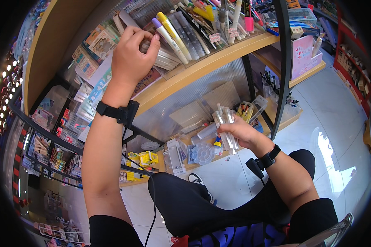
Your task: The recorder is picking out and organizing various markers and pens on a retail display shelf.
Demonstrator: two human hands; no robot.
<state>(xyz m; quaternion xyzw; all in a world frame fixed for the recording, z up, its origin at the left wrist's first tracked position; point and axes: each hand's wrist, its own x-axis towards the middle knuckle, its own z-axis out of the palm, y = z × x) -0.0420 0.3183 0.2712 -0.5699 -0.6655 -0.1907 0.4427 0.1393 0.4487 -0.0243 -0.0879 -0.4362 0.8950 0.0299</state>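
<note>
My left hand (136, 51) reaches into the upper shelf's clear pen holder, its fingers bent around the top of some pale, slim packs (167, 61); whether it grips them cannot be told. Just right of its fingertips lean a purple-capped marker (172, 41) and a yellow-capped marker (176, 37), with grey star-patterned pens (188, 35) beside them. Lower and to the right, my right hand (236, 131) is closed around a bundle of slim white and clear sticks or packs (226, 129), held roughly upright over the lower shelf. Its palm side is partly hidden.
The wooden edge of the upper shelf (185, 83) runs between my hands. A black metal post (281, 71) stands at the right. On the lower shelf lie a round clear palette (203, 153), a white box (175, 157) and yellow packs (147, 158). A black cable (154, 191) hangs near my left arm.
</note>
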